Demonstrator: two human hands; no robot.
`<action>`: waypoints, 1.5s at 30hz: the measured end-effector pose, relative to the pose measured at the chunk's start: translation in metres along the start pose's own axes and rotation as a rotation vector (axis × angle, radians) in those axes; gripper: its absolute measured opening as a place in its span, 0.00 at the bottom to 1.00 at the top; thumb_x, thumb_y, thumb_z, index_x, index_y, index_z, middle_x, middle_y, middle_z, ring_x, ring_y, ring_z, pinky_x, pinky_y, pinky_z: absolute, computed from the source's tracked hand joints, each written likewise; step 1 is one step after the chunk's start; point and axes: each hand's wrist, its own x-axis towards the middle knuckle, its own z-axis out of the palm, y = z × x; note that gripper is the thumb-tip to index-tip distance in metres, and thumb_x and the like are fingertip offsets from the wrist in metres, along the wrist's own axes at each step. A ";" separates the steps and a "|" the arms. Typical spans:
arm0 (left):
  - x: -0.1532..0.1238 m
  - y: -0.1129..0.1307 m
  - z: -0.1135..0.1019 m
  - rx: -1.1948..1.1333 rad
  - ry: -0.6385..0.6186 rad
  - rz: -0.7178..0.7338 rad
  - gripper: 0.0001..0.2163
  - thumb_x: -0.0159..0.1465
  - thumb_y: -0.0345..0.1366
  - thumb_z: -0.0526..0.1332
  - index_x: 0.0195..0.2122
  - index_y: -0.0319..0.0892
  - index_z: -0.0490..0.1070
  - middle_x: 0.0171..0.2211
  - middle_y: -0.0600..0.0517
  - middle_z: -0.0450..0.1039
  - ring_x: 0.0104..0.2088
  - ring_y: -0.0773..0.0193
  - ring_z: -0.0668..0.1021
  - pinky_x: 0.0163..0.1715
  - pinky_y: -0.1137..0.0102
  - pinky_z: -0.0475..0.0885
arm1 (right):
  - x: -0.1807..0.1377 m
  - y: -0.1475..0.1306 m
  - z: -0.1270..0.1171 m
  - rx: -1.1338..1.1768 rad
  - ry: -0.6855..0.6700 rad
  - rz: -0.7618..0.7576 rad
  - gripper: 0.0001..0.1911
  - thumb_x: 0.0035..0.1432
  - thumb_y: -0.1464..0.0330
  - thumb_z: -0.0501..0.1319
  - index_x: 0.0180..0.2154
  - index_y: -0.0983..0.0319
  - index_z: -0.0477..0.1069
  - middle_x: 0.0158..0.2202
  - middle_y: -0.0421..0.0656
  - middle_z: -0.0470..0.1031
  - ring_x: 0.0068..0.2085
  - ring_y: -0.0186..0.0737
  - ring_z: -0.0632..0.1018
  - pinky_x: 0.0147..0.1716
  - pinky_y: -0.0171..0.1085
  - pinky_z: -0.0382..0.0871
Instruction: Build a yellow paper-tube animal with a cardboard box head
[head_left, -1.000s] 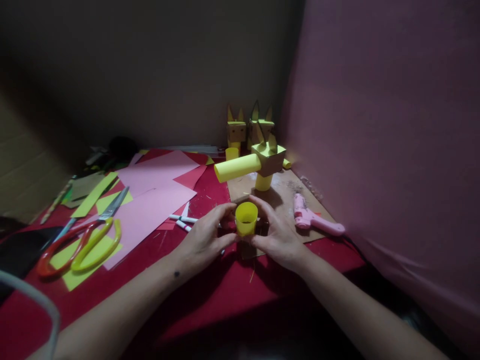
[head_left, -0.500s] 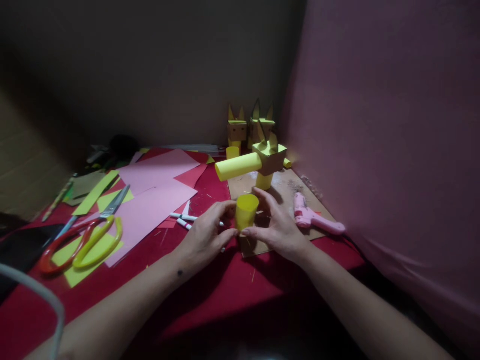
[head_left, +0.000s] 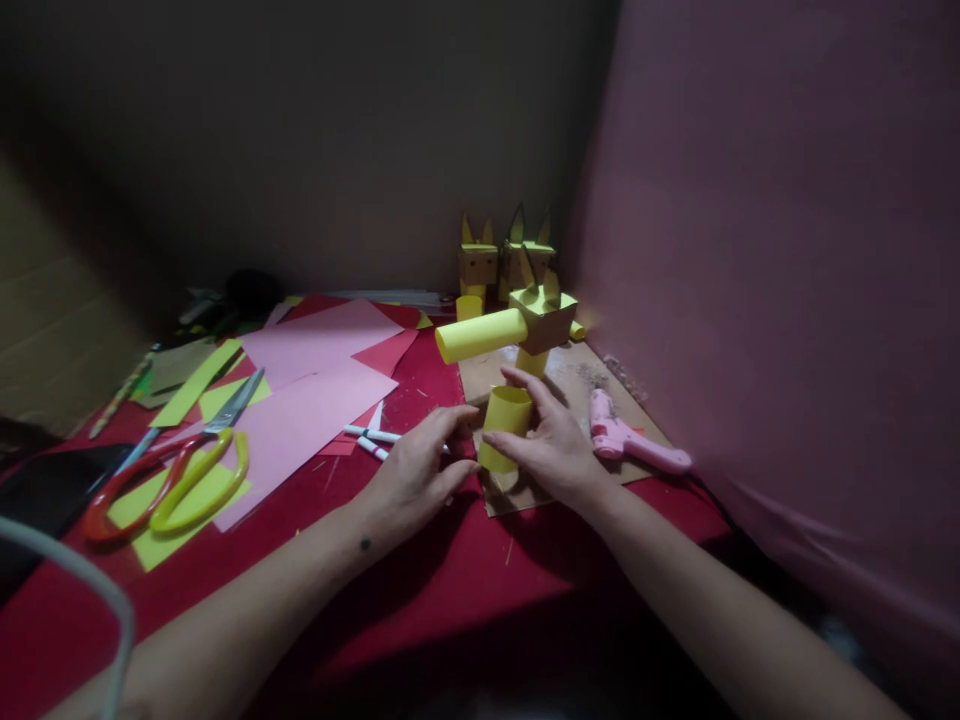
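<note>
Two hands flank the yellow paper tube (head_left: pixel 505 428), right hand (head_left: pixel 553 447) gripping it, left hand (head_left: pixel 417 472) spread, perhaps touching.

No legible text, label, brand, number or sign anywhere in view. Yellow paper tube (head_left: pixel 504 428): plain and unprinted on the visible side. Markers (head_left: pixel 369 435), pink glue gun (head_left: pixel 637 447) and scissors (head_left: pixel 219 416): any marking too small and too dim to read.
</note>
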 end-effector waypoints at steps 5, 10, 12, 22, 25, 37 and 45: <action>-0.001 0.009 -0.005 -0.085 -0.016 0.063 0.25 0.60 0.31 0.61 0.59 0.44 0.61 0.43 0.49 0.70 0.41 0.61 0.76 0.39 0.65 0.76 | 0.003 -0.003 -0.002 0.499 0.101 0.229 0.28 0.42 0.65 0.74 0.47 0.59 0.69 0.37 0.39 0.75 0.37 0.40 0.77 0.40 0.40 0.74; -0.004 0.011 -0.005 -0.104 0.005 0.108 0.30 0.59 0.32 0.65 0.61 0.48 0.56 0.47 0.49 0.67 0.45 0.60 0.74 0.42 0.65 0.75 | 0.003 -0.013 0.005 0.812 0.057 0.398 0.14 0.49 0.66 0.71 0.35 0.63 0.71 0.32 0.42 0.75 0.37 0.43 0.78 0.41 0.42 0.76; -0.005 0.009 -0.003 -0.064 0.058 0.160 0.33 0.58 0.34 0.67 0.62 0.49 0.54 0.50 0.48 0.64 0.46 0.59 0.74 0.43 0.64 0.75 | 0.000 -0.016 0.009 0.891 0.096 0.487 0.13 0.51 0.67 0.69 0.38 0.63 0.71 0.34 0.44 0.76 0.39 0.45 0.79 0.40 0.43 0.77; -0.006 0.024 -0.011 0.062 0.225 0.296 0.17 0.61 0.35 0.67 0.50 0.47 0.67 0.46 0.50 0.70 0.47 0.58 0.74 0.50 0.61 0.72 | -0.014 -0.019 0.025 0.996 -0.124 0.588 0.14 0.56 0.58 0.65 0.39 0.61 0.69 0.36 0.48 0.78 0.41 0.51 0.80 0.37 0.51 0.79; -0.004 0.035 -0.018 0.008 0.228 0.139 0.14 0.60 0.37 0.66 0.47 0.45 0.70 0.44 0.50 0.73 0.43 0.57 0.76 0.46 0.60 0.73 | -0.017 -0.019 0.016 0.946 -0.125 0.571 0.13 0.60 0.59 0.62 0.38 0.63 0.71 0.33 0.47 0.77 0.35 0.45 0.80 0.36 0.46 0.79; 0.032 0.026 -0.007 0.077 0.028 -0.072 0.15 0.55 0.40 0.64 0.43 0.40 0.73 0.36 0.49 0.75 0.34 0.60 0.75 0.35 0.64 0.72 | -0.036 -0.002 -0.014 0.232 0.221 0.194 0.31 0.46 0.62 0.68 0.53 0.57 0.64 0.49 0.46 0.69 0.39 0.39 0.75 0.31 0.37 0.74; 0.023 0.012 0.005 -0.005 0.039 -0.052 0.18 0.56 0.38 0.64 0.48 0.41 0.70 0.40 0.49 0.75 0.39 0.58 0.78 0.39 0.63 0.74 | -0.024 -0.002 -0.007 0.063 -0.054 0.063 0.31 0.50 0.71 0.63 0.58 0.59 0.63 0.52 0.48 0.72 0.40 0.40 0.77 0.39 0.41 0.76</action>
